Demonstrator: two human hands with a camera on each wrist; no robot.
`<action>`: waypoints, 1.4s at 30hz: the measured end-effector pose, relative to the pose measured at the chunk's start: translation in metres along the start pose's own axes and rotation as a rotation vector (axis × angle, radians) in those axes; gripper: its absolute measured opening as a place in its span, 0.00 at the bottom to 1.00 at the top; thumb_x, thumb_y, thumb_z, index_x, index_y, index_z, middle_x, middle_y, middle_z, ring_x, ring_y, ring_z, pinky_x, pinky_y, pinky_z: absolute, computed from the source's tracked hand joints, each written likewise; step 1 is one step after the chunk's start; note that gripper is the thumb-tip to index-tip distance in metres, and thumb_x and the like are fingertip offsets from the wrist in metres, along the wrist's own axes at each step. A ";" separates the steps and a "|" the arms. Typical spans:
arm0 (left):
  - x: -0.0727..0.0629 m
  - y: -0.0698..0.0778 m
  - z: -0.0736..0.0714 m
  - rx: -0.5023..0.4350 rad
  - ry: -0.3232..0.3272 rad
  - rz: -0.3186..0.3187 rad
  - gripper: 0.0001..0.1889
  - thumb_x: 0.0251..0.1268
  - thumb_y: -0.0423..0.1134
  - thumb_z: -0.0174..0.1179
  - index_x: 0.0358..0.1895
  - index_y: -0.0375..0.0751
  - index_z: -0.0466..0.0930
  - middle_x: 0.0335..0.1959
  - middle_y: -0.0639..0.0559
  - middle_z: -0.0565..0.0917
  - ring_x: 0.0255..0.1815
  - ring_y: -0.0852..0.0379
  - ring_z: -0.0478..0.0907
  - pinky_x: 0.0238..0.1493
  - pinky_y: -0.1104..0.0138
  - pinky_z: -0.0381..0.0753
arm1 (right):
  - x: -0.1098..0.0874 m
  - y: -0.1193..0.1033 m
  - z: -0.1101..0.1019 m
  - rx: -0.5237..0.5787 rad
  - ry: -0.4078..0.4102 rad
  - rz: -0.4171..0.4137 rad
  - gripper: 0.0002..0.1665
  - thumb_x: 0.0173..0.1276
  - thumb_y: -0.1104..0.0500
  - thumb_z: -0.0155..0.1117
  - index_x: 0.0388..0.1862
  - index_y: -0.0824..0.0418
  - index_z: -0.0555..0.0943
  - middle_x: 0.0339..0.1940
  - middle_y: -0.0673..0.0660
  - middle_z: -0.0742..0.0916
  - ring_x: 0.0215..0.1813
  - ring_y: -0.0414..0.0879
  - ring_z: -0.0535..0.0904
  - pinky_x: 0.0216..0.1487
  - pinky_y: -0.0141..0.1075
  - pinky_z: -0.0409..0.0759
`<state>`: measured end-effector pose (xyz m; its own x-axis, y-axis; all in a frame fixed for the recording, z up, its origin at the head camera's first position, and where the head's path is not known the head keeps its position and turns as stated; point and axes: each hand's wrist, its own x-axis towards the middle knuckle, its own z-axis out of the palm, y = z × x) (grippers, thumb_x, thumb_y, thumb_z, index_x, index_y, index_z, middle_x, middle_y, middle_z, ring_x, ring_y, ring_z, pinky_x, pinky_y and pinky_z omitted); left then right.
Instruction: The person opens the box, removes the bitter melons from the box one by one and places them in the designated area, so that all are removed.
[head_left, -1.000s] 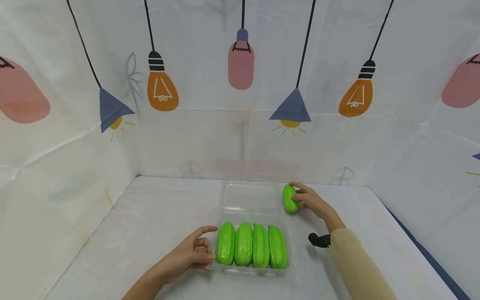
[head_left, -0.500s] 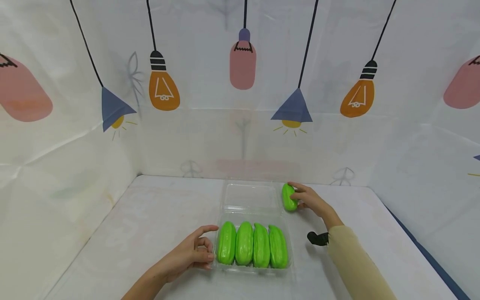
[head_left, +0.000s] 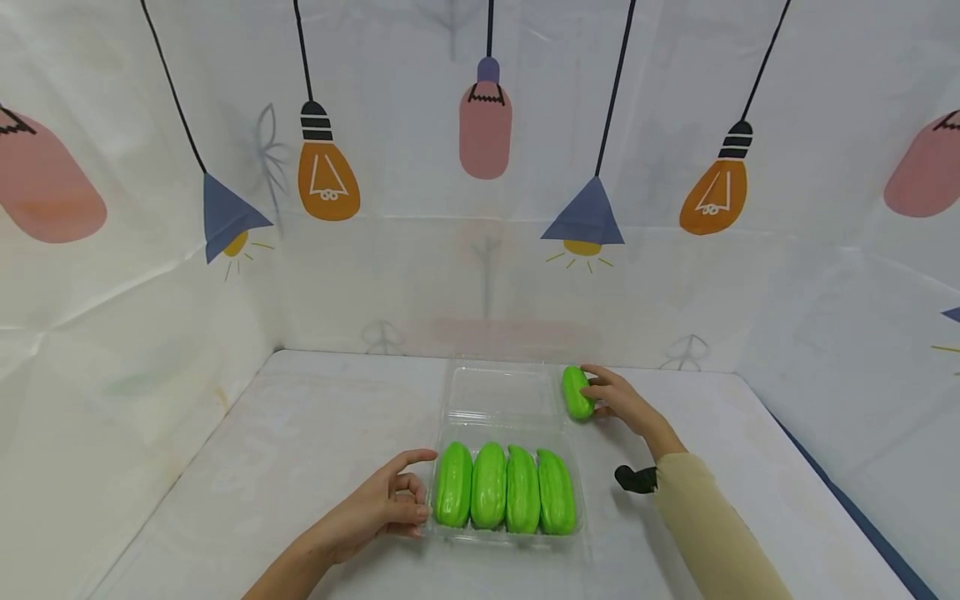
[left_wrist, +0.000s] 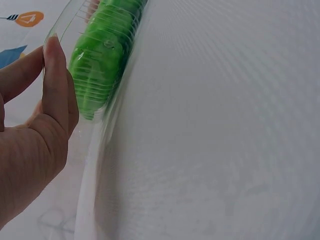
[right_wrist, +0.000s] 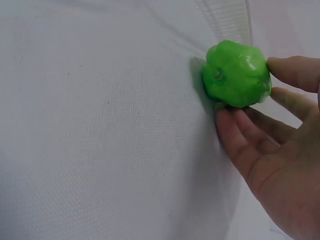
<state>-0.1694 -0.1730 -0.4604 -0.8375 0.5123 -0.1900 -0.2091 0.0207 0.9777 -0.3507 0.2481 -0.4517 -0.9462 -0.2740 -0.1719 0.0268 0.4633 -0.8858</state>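
Shifted: your right hand and loose vegetable, slightly toward the lid.
Box: opened flat, four vegetables inside.
Left hand: touching box's 9 o'clock; pinching, can't tell.
Right hand: clamped on loose vegetable.
Loose vegetable: box's 1 o'clock; likely pickup step, next calls for your firm pinch.

The green vegetable in the right hand now sits slightly farther left and deeper toward the far side; the hand's wrist has shifted left too.
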 end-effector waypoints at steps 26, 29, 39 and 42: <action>0.002 -0.002 0.000 -0.020 -0.006 -0.002 0.42 0.64 0.32 0.65 0.77 0.45 0.50 0.38 0.52 0.74 0.37 0.58 0.78 0.41 0.62 0.87 | -0.012 -0.001 -0.005 -0.027 0.029 -0.012 0.39 0.76 0.51 0.55 0.79 0.64 0.55 0.70 0.73 0.71 0.57 0.54 0.80 0.55 0.46 0.84; 0.002 -0.002 0.000 -0.021 -0.007 -0.002 0.42 0.64 0.32 0.65 0.77 0.45 0.50 0.38 0.52 0.74 0.37 0.58 0.78 0.41 0.62 0.87 | -0.013 -0.002 -0.006 -0.031 0.040 -0.021 0.39 0.76 0.51 0.56 0.78 0.64 0.56 0.70 0.73 0.71 0.56 0.55 0.80 0.54 0.48 0.84; 0.002 -0.002 0.000 -0.022 0.000 -0.008 0.42 0.63 0.33 0.65 0.77 0.45 0.50 0.38 0.52 0.73 0.37 0.58 0.78 0.41 0.62 0.87 | -0.020 -0.004 -0.006 -0.096 0.088 -0.107 0.36 0.75 0.54 0.57 0.76 0.67 0.61 0.65 0.74 0.75 0.53 0.57 0.82 0.49 0.49 0.86; 0.002 -0.002 0.000 -0.023 0.001 -0.008 0.43 0.63 0.33 0.65 0.77 0.45 0.50 0.38 0.52 0.73 0.37 0.58 0.78 0.41 0.62 0.87 | -0.020 -0.003 -0.006 -0.127 0.119 -0.126 0.36 0.74 0.53 0.58 0.75 0.67 0.63 0.64 0.73 0.77 0.54 0.59 0.81 0.47 0.46 0.86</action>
<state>-0.1706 -0.1716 -0.4624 -0.8360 0.5117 -0.1979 -0.2274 0.0050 0.9738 -0.3335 0.2570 -0.4428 -0.9712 -0.2382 -0.0046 -0.1276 0.5363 -0.8343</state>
